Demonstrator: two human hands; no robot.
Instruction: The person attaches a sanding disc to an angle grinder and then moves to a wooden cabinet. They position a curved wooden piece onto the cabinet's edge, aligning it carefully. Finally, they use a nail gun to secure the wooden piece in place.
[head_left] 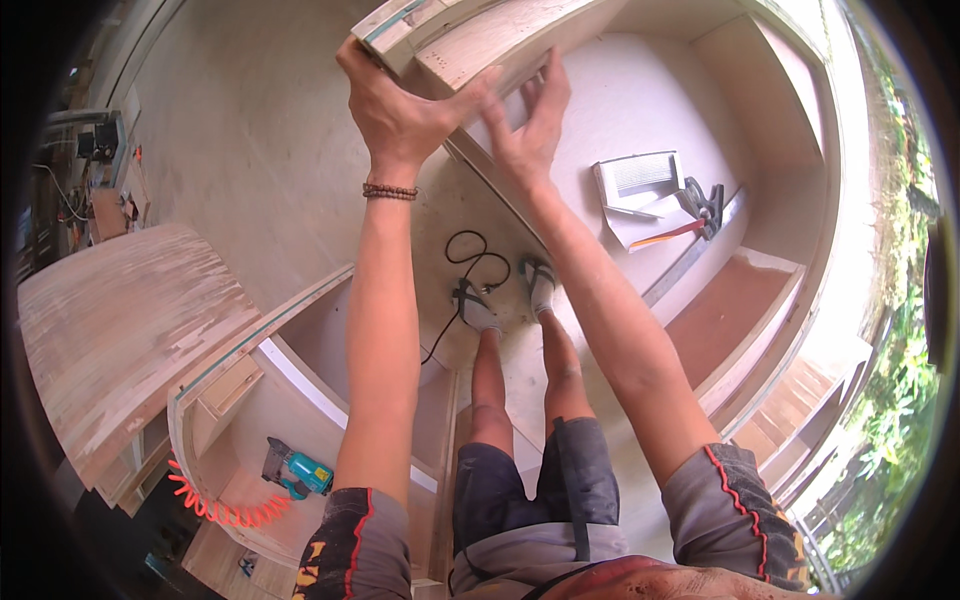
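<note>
Overhead, left hand (395,105) grips wooden cabinet edge (470,45); right hand (525,125) fingers spread, flat against its panel.

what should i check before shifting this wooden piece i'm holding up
1. Left hand gripping the plywood piece at its corner: ok.
2. Right hand flat on its underside, fingers spread, not clamped: not ok.
3. Black cable looped right at the feet: not ok.
4. Tools lying on the board to the right, apart from the feet: ok.
5. Far end of the piece, out of frame: cannot tell.
</note>
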